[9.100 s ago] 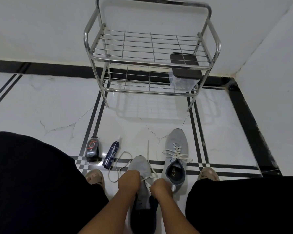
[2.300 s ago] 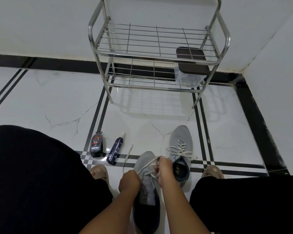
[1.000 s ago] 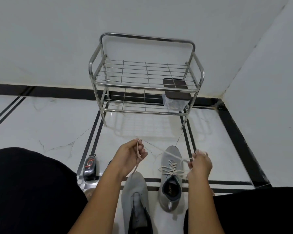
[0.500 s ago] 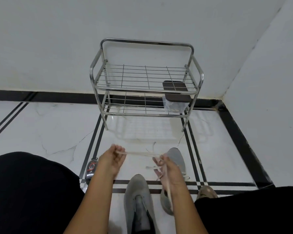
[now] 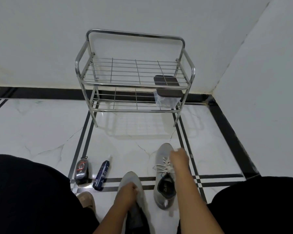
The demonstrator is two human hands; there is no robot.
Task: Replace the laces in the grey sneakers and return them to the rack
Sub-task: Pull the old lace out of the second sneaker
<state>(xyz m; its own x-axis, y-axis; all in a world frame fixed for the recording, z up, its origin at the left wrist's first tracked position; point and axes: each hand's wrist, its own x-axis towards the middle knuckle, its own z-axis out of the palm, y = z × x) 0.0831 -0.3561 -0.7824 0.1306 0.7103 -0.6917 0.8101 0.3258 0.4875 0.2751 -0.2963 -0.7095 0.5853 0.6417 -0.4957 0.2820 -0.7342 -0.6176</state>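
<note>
Since half a second ago we have dropped our left hand (image 5: 128, 193), curled, onto the unlaced sneaker (image 5: 134, 181), while our right hand (image 5: 179, 157), fingers blurred, reaches over the laced sneaker (image 5: 164, 176); the lace is gone from sight.

Two grey sneakers (image 5: 164, 174), one with white laces (image 5: 164, 164), are seen at lower centre on a white marble floor (image 5: 41, 129) striped with black lines.

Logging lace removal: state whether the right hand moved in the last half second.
Yes. The right hand went right, past the laced sneaker, toward the floor's double black stripe.
</note>
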